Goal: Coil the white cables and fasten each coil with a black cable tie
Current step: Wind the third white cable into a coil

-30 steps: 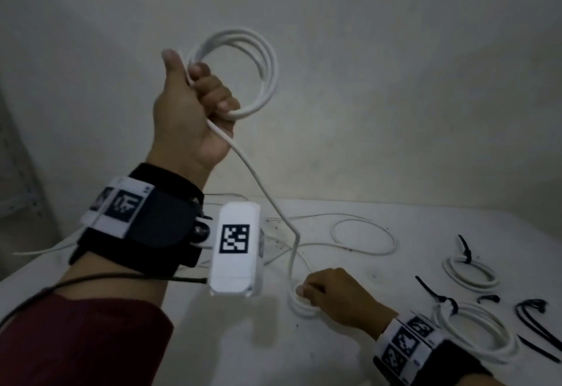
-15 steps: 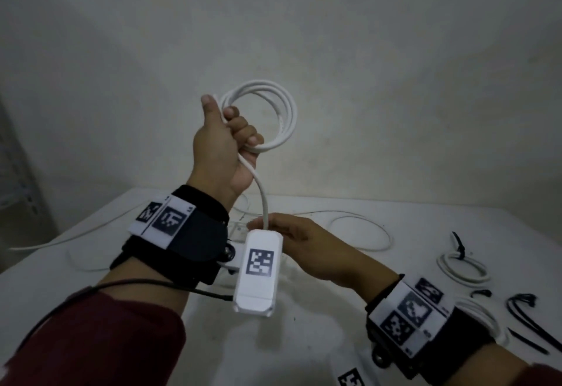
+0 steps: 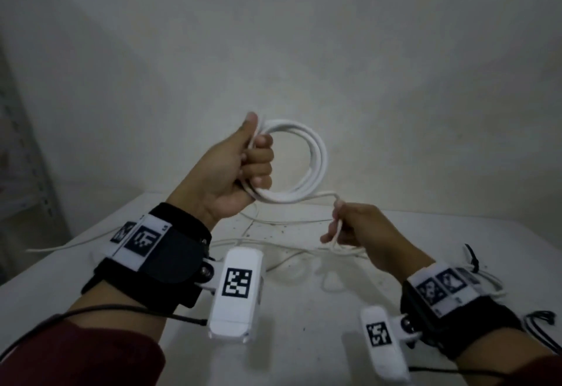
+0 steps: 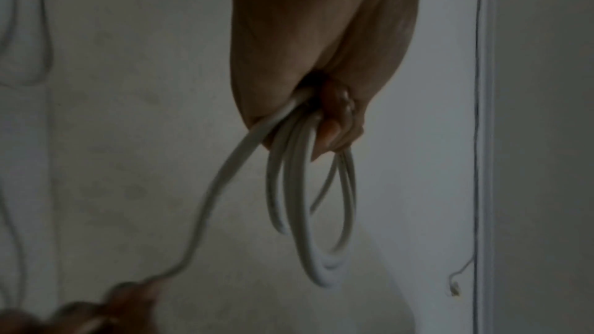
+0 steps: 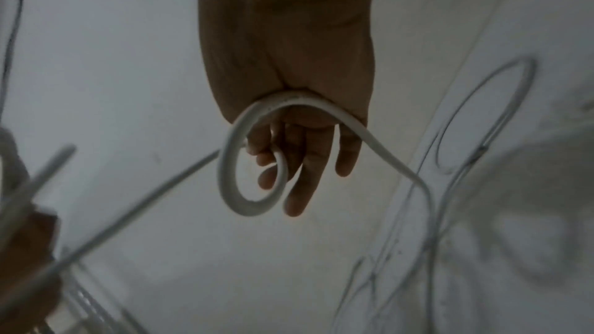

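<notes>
My left hand (image 3: 258, 166) is raised above the table and grips a coil of white cable (image 3: 317, 160) of several loops, fingers curled round the bundle and thumb up. In the left wrist view the left hand (image 4: 328, 133) holds the loops (image 4: 305, 225), which hang below the fingers. A loose run of the cable (image 3: 316, 198) leads from the coil to my right hand (image 3: 339, 224), which pinches it lower and to the right. In the right wrist view the cable (image 5: 257, 202) curls across the right hand's palm and fingers (image 5: 299, 187).
The white table (image 3: 304, 349) carries slack white cable (image 3: 76, 244) trailing left and more beneath the hands. A tied coil with a black tie (image 3: 473, 259) shows behind my right wrist. Loose black ties (image 3: 541, 317) lie at the right edge. A wall stands close behind.
My left hand has come down and to the right with the coil. My right hand rose from the table to just under the coil, then drew the cable out to the right.
</notes>
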